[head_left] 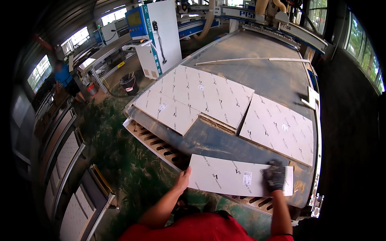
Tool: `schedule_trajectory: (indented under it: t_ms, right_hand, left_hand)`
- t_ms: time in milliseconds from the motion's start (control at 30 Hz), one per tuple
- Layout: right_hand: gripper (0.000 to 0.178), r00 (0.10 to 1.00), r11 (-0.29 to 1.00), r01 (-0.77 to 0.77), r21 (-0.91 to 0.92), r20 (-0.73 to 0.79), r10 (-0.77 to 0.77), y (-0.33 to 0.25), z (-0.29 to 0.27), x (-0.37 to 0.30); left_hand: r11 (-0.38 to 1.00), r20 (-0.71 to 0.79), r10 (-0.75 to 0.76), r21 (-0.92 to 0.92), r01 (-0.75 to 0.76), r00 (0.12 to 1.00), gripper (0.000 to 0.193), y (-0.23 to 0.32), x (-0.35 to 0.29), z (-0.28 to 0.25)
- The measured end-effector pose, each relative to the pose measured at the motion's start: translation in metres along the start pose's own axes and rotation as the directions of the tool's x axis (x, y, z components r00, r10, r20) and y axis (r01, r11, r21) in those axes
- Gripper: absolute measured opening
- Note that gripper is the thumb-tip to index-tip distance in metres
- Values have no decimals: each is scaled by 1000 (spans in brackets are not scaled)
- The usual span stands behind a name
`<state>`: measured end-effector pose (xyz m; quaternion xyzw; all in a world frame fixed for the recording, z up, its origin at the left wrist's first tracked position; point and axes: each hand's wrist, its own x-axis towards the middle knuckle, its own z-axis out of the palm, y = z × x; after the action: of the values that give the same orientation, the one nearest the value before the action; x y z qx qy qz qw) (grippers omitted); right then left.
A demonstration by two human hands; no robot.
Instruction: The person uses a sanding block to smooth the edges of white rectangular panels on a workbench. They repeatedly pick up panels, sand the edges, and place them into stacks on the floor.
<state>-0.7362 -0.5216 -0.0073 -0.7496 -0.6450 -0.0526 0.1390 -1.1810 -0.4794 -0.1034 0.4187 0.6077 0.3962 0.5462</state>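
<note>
A long white board (225, 176) with printed film and a small paper label (247, 178) lies across the near edge of the machine bed, its left end jutting past that edge. My bare left hand (183, 179) grips this left end, thumb on top and fingers mostly hidden beneath. On the board's right part rests my right hand (275, 175) in a dark glove. Motion smears its fingers, so their pose is unclear. Farther up the bed lie more white boards: a large stepped group (193, 92) at left and a rectangular one (277, 128) at right.
A slotted rail (157, 142) runs along the bed's near edge. Thin offcut strips (241, 61) cross the dusty bed (257, 46) farther back. A white control cabinet (161, 36) and a black bucket (129, 83) stand left. Carts with panels (82, 205) line the lower left; a person (64, 76) stands beyond.
</note>
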Motion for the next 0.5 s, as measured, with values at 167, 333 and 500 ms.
schedule_trajectory:
  t_ms: [167,333,500]
  right_hand:
    - [56,805,718,-561,-413,-69,589,173,-54,-63]
    - [50,988,987,-144,-73,-67,139,80,-24,-56]
    - [60,987,974,-160,-163,-30,157,74,-5,-53]
  left_hand:
    - [973,-28,-134,188,137,991,68,38,-21,-14]
    - [994,-4,-106,-36,105,994,65,39,-36,-19]
    - [993,69,-114,-22,116,991,66,41,-29,-19]
